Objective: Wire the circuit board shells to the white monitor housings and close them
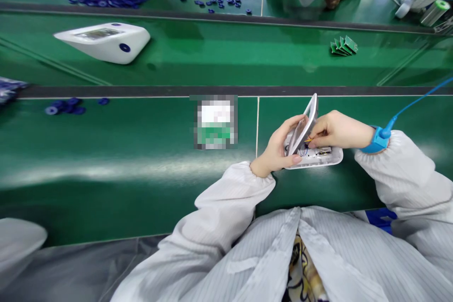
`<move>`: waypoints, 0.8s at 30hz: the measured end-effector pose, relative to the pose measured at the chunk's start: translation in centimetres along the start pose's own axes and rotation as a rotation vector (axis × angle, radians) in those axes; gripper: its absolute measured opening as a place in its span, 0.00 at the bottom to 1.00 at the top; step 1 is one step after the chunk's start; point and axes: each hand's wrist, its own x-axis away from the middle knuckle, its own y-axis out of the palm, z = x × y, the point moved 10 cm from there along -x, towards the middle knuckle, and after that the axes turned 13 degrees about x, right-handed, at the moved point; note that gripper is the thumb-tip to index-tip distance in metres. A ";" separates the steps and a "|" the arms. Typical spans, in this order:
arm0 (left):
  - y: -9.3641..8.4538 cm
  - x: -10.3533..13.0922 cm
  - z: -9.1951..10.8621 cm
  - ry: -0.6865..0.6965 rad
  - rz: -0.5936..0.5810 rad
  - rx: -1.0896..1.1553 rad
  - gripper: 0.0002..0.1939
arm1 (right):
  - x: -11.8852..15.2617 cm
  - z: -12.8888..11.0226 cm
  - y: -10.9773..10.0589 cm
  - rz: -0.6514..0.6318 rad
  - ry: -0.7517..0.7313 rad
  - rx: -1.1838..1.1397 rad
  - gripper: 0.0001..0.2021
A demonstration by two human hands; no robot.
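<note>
Wired but not yet closed, a white casing (335,156) is clasped inside the table's (159,151) near edge by the left hand (275,148), fingers parted; a yellow wire (309,140) seems pinched by the right hand (338,130).

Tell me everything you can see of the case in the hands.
The case is white and looks plastic. Its shallow lower half lies open side up over the green bench; a framed half stands tilted above its left end. Wires and small parts show inside. The left hand holds it at that end; the right hand's fingers reach between the halves.
</note>
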 end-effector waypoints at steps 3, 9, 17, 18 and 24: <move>-0.1 0.1 -0.1 -0.013 0.009 0.021 0.47 | 0.6 -0.6 -0.6 0.129 -0.057 0.142 0.06; -0.1 0.1 0.0 -0.036 0.011 -0.021 0.47 | 1.5 -0.6 -0.1 0.272 -0.083 0.334 0.10; 0.2 -0.1 0.3 -0.025 0.009 -0.058 0.45 | 0.6 -0.1 1.8 0.188 0.032 0.654 0.12; 0.2 0.0 0.3 -0.023 0.010 -0.057 0.44 | 0.6 -0.2 1.7 0.204 0.028 0.680 0.12; 0.1 0.1 0.3 0.009 0.002 -0.152 0.45 | 0.9 0.7 0.6 0.338 0.120 0.698 0.10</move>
